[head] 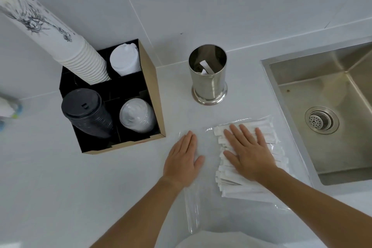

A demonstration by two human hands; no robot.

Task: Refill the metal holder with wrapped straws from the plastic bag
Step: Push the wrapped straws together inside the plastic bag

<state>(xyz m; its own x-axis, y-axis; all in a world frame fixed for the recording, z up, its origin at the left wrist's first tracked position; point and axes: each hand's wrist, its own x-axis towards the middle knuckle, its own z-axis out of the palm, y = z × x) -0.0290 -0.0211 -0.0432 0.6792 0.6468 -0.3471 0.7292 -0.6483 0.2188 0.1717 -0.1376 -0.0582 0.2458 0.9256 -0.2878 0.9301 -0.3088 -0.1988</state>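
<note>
Clear plastic bag (201, 203) lies flat on white tabletop (60, 187), near edge. Wrapped straws (231, 179) stacked in bag's right part. Right hand (248, 150) flat, fingers spread, pressing on straws — grasping nothing. Left hand (182, 159) flat, palm down on bag's empty left part, just beside straws. Metal holder (208, 75) upright, farther back, apart from both hands — few straws inside. Sink (330, 106) right.

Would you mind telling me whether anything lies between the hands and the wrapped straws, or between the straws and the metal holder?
The clear plastic bag still covers the white wrapped straws; the right hand presses on them through it. The counter stretch to the shiny metal holder looks bare, and its mouth is open.
</note>
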